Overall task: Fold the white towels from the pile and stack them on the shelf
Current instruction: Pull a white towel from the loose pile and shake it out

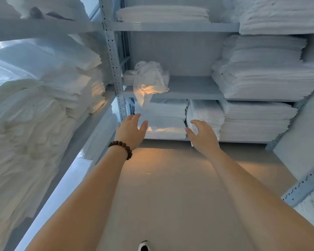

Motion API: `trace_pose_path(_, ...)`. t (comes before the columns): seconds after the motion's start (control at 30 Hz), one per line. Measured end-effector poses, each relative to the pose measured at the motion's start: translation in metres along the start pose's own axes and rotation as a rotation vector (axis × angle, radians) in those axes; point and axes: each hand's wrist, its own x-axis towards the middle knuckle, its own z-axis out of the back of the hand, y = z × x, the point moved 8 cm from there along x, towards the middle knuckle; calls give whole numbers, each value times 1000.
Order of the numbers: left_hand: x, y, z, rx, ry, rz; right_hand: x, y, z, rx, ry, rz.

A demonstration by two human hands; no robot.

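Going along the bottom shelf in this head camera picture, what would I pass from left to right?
Perforated metal upright → left stack of folded towels → narrow middle stack → wide right stack.

Lighting: cool, bluish, rather dim; brighter daylight left of the crumpled cloth (150, 78). Warm orange patches on that cloth, on the folded stack (163, 130) beneath it and the floor (170, 169) below. Quality: soft throughout; wide-angle bending of shelf posts (304, 185) far from the cloth.
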Motion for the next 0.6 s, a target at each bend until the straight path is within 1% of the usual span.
trace_pose_path(0.23,89,43,-41,46,23,21,84,-23,-54,-55,46,-28)
trace_pose_path(0.43,192,81,-58,59,28,17,184,-30,-95,-64,50,-47)
trace_pose_path(0.6,266,93,-69,62,35,2,247,-35,-121,-83,56,-69)
